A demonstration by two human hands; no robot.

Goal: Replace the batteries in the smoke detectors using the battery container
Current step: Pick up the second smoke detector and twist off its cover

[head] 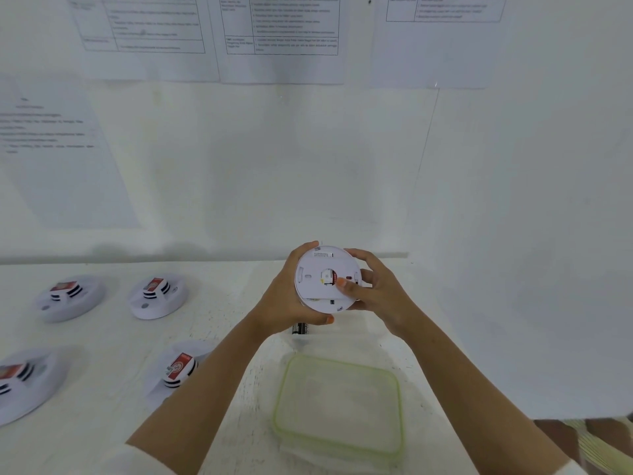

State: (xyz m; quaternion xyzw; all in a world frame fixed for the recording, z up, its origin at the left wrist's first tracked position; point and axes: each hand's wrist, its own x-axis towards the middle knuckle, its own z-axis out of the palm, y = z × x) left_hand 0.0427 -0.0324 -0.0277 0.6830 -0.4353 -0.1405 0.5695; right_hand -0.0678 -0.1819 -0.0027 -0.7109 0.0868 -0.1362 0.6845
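Two grips on one smoke detector: left hand and right hand fingers curled round its rim, right thumb at centre; I judged opening step; next needed a twist; battery container lay below the fingers.

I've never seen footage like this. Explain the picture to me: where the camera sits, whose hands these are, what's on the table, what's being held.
No machine here: the one picture comes from a camera worn on a person's head, looking down at their own bare hands. The left hand and right hand together grip a round white smoke detector, its back toward the camera, right thumb near its middle. On the white table lie four more detectors at the left, a clear green-rimmed container nearest the person, and a dark battery-like object below the held one.
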